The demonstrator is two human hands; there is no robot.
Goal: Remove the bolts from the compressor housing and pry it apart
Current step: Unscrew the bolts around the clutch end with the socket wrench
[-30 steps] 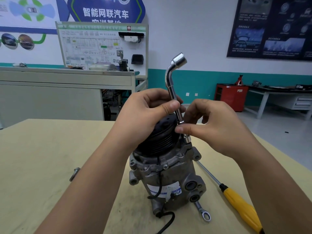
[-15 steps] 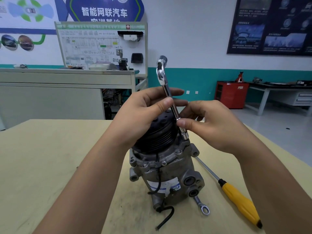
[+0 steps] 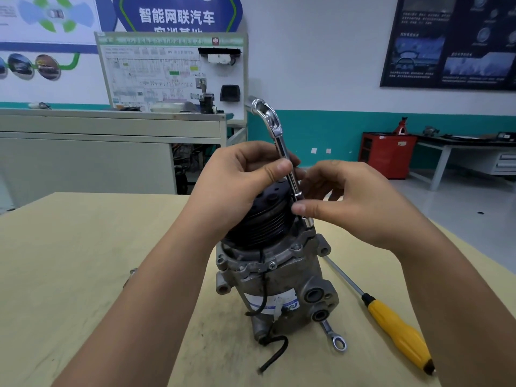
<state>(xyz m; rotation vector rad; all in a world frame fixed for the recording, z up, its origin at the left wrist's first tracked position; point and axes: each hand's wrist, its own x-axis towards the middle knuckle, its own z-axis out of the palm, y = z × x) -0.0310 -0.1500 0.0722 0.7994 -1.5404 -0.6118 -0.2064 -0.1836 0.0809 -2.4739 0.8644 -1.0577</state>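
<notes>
Both hands pinch the socket wrench (compressor upright).

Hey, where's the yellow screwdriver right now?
In the head view, the yellow screwdriver lies on the table to the right of the compressor, with the small ring wrench between them.

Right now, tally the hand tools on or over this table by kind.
L-shaped socket wrench: 1
Yellow-handled screwdriver: 1
Ring spanner: 1
Total: 3
</notes>
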